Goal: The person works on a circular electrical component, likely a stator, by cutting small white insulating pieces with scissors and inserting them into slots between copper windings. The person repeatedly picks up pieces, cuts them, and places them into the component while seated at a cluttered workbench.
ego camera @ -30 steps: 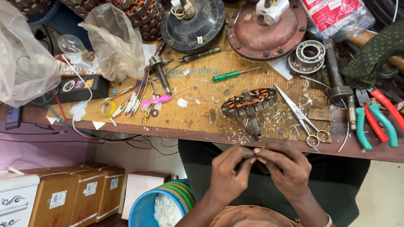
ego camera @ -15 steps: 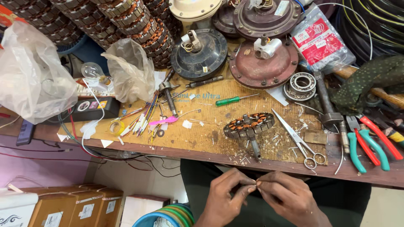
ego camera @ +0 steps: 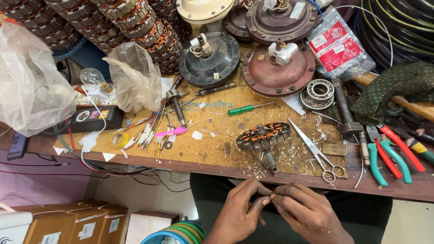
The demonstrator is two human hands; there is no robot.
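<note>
Fingers of the left hand (ego camera: 239,212) and right hand (ego camera: 304,211) meet tip to tip, pinching something too small to make out, below the edge of the surface (ego camera: 226,156). Just above them lies a copper-wound stator (ego camera: 263,136), with scissors (ego camera: 316,151) beside it.

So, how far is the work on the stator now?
Done: the stator lies on the bench with copper in its slots, clippings around it. In hand: both hands, left and right, pinch something small below the edge; too small to tell. Left: the covers are still apart.
</note>
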